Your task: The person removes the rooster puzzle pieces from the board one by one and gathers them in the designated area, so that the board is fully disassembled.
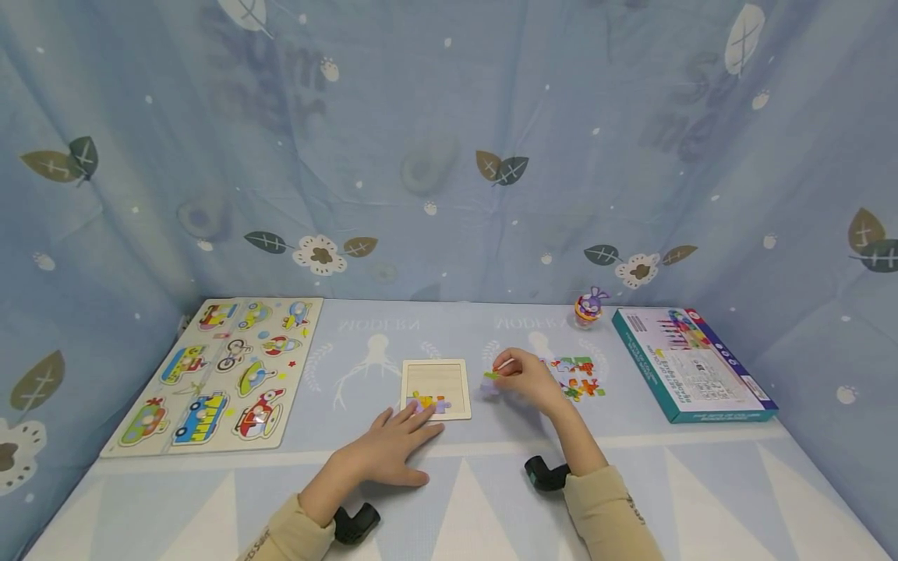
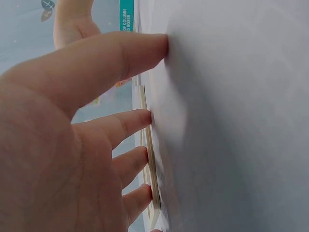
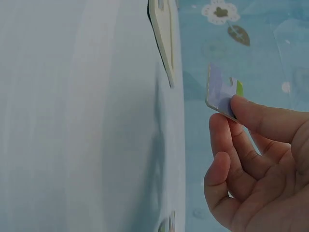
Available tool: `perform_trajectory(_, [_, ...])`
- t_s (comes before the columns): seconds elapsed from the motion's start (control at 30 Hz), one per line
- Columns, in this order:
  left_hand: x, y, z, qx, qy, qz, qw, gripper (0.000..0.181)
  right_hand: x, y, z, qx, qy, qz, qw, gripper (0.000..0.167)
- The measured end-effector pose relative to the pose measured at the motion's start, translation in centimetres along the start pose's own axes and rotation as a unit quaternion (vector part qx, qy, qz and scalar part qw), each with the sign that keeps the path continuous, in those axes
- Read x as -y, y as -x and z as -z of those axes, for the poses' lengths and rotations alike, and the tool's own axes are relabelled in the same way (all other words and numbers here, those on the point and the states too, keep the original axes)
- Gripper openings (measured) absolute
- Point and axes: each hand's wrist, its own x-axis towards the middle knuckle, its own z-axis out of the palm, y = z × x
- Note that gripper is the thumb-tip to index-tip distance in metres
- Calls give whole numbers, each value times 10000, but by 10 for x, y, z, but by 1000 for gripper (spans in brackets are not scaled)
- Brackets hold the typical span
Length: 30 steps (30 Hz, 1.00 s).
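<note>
A light wooden puzzle tray (image 1: 459, 389) lies mid-table with some joined jigsaw pieces (image 1: 426, 402) along its lower left. My left hand (image 1: 393, 448) is spread, its fingertips resting at the tray's near edge; the left wrist view shows those fingers (image 2: 133, 123) straight against the tray's side (image 2: 150, 164). Right of the tray and above the table, my right hand (image 1: 528, 380) pinches a purple and green puzzle piece (image 1: 489, 381) between thumb and fingers. In the right wrist view that piece (image 3: 219, 92) has one rounded corner. More loose jigsaw pieces (image 1: 582, 386) lie beyond the right hand.
At left lies a large peg puzzle board (image 1: 238, 374) with vehicle pictures. A teal and white box (image 1: 701, 374) is at right, and a small rabbit-eared toy (image 1: 589, 306) stands near the back curtain (image 1: 449, 156). Black wrist devices (image 1: 546, 474) sit at both wrists.
</note>
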Motion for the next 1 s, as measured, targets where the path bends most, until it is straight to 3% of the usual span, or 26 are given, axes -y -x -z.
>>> perform_trajectory(0.2, [1,0,0,18,100,18,9999,70,-10,8,20,-16,-129,2,9999,20])
perform_trajectory(0.4, [-1,1,0,14,114,22,9999,70,-20,15,36,-110,-133,-245,9996,22])
perform_trajectory(1.0, [-1,1,1,50,154,46,9999,69,-53,37,72,-349,215,-626,9972,27])
